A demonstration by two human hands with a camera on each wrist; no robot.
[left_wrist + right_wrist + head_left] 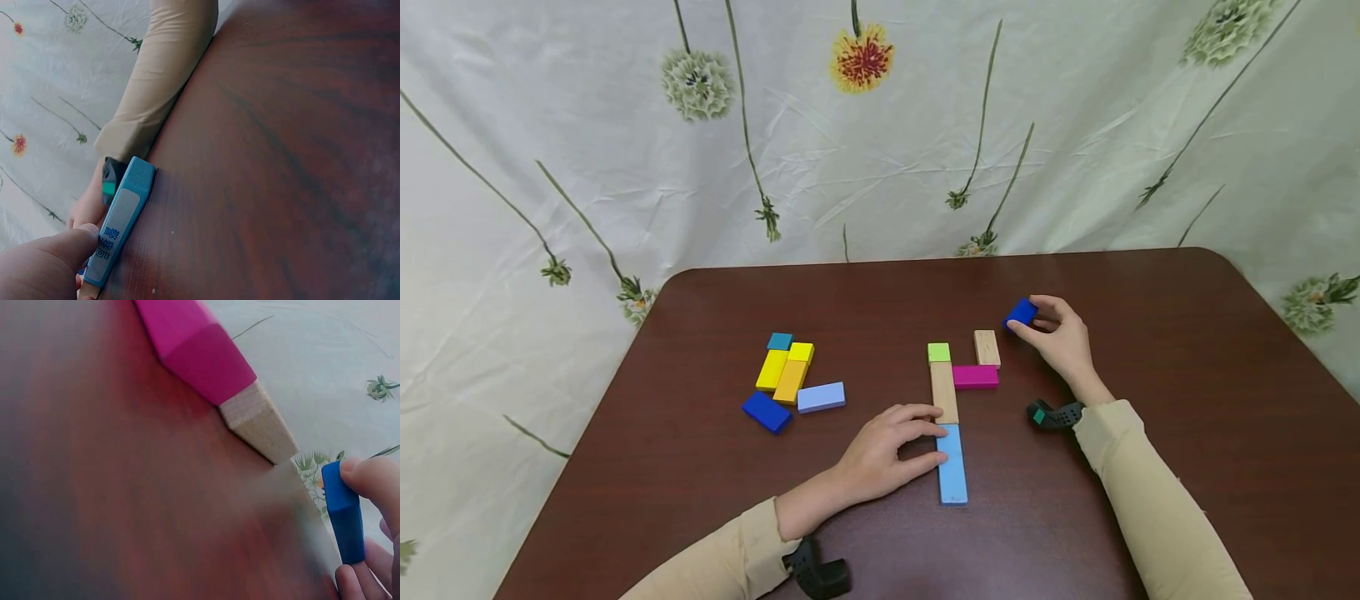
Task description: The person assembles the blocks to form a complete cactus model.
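My right hand [1063, 343] pinches a dark blue block [1020, 312] between thumb and fingers, toward the back right of the table. In the right wrist view, the same blue block [345, 515] stands out at the right edge. A row of blocks runs away from me: a light blue block [952, 477], a long wooden block [944, 390] and a green block [938, 352]. Fingertips of my left hand [886, 454] rest on the wooden and light blue blocks, with the thumb at the light blue one's left edge. A magenta block [975, 377] extends rightward, a short wooden block [987, 348] behind it.
To the left lies a group of blocks: teal [780, 342], yellow [772, 370], a smaller yellow [801, 352], orange [790, 382], dark blue [767, 412] and pale blue [822, 397]. The brown table [647, 500] ends at a flowered cloth [910, 167] behind.
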